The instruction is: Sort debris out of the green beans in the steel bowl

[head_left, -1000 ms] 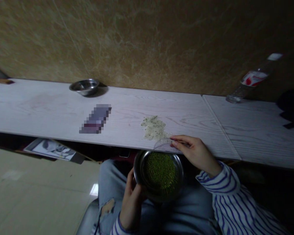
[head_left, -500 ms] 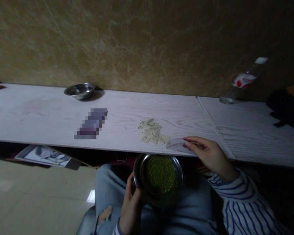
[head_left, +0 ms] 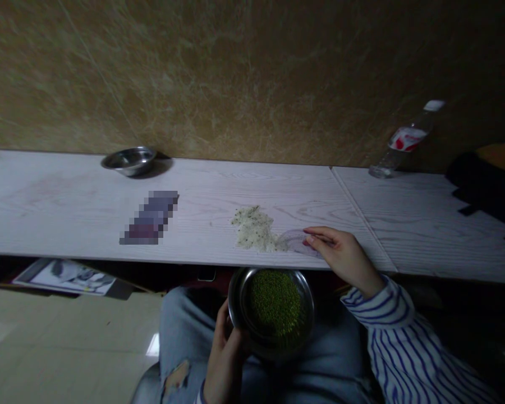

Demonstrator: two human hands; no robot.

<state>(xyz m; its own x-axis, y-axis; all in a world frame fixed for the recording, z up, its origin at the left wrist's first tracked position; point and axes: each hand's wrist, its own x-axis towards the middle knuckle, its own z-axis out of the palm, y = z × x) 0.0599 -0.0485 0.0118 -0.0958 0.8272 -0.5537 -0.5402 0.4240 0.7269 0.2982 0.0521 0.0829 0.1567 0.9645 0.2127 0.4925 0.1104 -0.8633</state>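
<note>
A steel bowl [head_left: 235, 303] full of green beans [head_left: 274, 304] rests on my lap just below the table's front edge. My left hand [head_left: 225, 348] is wrapped round the bowl's left rim. On the white table [head_left: 67, 202] lies a small pile of pale grains [head_left: 255, 229]. My right hand [head_left: 340, 255] pinches a clear plastic scraper [head_left: 292, 241] flat on the table, its edge touching the right side of the pile.
An empty steel bowl [head_left: 128, 160] stands at the back left by the marble wall. A blurred flat object [head_left: 149, 224] lies left of the pile. A plastic bottle [head_left: 404, 140] stands at the back right, beside dark things [head_left: 483, 185]. A magazine [head_left: 67, 276] lies under the table.
My right hand with the scraper slid right along the table edge, then back left and further onto the table, up against the grain pile. The bowl on my lap stayed put.
</note>
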